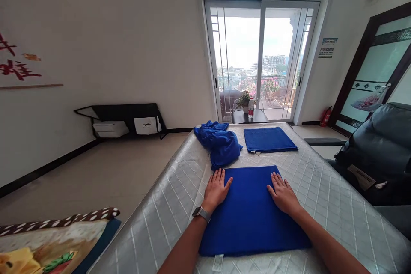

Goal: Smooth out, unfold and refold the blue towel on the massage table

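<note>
A blue cloth [253, 214] lies flat and square on the quilted mattress [170, 197], with a white tag at its near edge. My left hand [216, 189], a watch on its wrist, rests flat on the cloth's far left edge, fingers stretched out. On the far right edge, my right hand [283, 193] also lies flat with fingers extended. Past the left hand sits a crumpled heap of blue cloth [221, 145]. Beyond and to the right is a neatly folded blue cloth [270, 139] with small white tags.
A dark armchair [380, 145] with a bag stands right of the mattress. At lower left is patterned bedding [64, 239]. A black rack [125, 115] with white boxes is by the left wall. Past the mattress, a small table holds a bottle [251, 109] and a plant.
</note>
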Demonstrator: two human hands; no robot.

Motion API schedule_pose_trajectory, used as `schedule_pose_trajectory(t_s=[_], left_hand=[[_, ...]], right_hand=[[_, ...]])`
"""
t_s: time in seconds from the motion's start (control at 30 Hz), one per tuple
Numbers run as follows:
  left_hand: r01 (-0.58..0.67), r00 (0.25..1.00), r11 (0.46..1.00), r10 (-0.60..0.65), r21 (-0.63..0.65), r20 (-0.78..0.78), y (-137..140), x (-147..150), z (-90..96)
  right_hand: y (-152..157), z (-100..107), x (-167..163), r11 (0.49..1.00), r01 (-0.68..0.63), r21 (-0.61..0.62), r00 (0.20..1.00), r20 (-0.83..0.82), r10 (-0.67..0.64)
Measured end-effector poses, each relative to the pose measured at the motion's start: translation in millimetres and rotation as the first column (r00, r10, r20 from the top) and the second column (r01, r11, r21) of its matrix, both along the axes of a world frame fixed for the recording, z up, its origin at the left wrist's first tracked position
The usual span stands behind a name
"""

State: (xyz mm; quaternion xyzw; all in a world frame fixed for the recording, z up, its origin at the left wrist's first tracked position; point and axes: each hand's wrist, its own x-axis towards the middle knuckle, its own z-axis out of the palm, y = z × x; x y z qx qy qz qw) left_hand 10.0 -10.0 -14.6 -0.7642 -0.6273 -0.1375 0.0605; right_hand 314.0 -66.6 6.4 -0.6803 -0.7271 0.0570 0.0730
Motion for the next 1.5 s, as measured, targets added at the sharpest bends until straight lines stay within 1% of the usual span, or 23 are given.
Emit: schedule_pose_trajectory(t_s=[0.33,0.4,0.5,0.53,0.57,0.6,0.67,0.73,0.8,0.87,0.93,1.0,1.07,1.2,1.27,1.33,1.4,1.5], left_hand=[[0.002,0.998,1.000,-0.003,-0.022,-0.069,2,0,0.1],[-0.022,0.996,1.000,0.020,-0.016,-0.092,-1,1,4.8],[-0.093,0.991,0.994,0.097,0.048,-0.088,-9,10,17.4],[-0.092,0.992,0.993,0.097,0.068,-0.078,-13,18,22.2],[-0.066,0.995,0.995,0.071,0.074,-0.068,-18,28,26.9],[-0.013,0.998,0.998,0.017,0.066,-0.059,-23,41,31.1],[0.149,0.988,0.989,-0.148,0.025,-0.039,-34,73,36.7],[0.307,0.951,0.952,-0.308,-0.009,-0.013,-43,110,38.4],[0.408,0.913,0.913,-0.408,-0.024,0.018,-47,143,36.8],[0.441,0.897,0.897,-0.439,-0.037,0.049,-47,166,33.5],[0.434,0.900,0.900,-0.431,-0.048,0.066,-44,174,29.6],[0.409,0.912,0.911,-0.406,-0.053,0.064,-42,166,26.2],[0.363,0.932,0.930,-0.360,-0.063,0.048,-41,146,23.8],[0.183,0.983,0.977,-0.185,-0.107,-0.003,-40,83,19.8],[0.080,0.996,0.990,-0.084,-0.115,-0.030,-41,50,16.5],[-0.002,0.999,0.993,-0.003,-0.115,-0.044,-43,23,12.2],[-0.044,0.998,0.993,0.040,-0.106,-0.040,-45,5,7.5],[-0.060,0.998,0.995,0.058,-0.081,-0.028,-46,-4,2.1]], right_hand=[[0,7,1,0.998,0.012,-0.060,0.999,-0.035,-0.014],[-1,8,1,0.997,0.017,-0.069,0.999,-0.039,-0.019],[-1,9,2,0.997,0.016,-0.071,0.998,-0.055,-0.019],[-1,9,3,0.998,0.013,-0.068,0.998,-0.061,-0.017],[0,8,3,0.998,0.011,-0.064,0.998,-0.066,-0.015],[0,7,3,0.998,0.010,-0.059,0.997,-0.071,-0.014],[1,4,4,0.999,0.010,-0.044,0.997,-0.075,-0.014],[1,2,4,1.000,0.011,-0.028,0.998,-0.067,-0.013],[0,-1,5,1.000,-0.012,-0.012,0.999,-0.042,0.011],[0,-2,6,0.999,-0.037,-0.003,0.999,-0.009,0.037],[0,-3,6,0.999,-0.041,0.002,0.999,0.006,0.041],[1,-3,6,1.000,-0.022,0.005,1.000,-0.002,0.022],[2,-3,6,1.000,-0.007,0.008,1.000,-0.017,0.007],[3,-1,5,1.000,0.006,0.004,0.999,-0.037,-0.005],[3,-1,5,1.000,0.005,-0.005,0.999,-0.051,-0.005],[3,-2,5,1.000,0.006,-0.010,0.998,-0.060,-0.006],[3,-2,5,1.000,0.008,-0.008,0.998,-0.056,-0.008],[4,-4,5,1.000,0.004,0.003,0.999,-0.038,-0.003]])
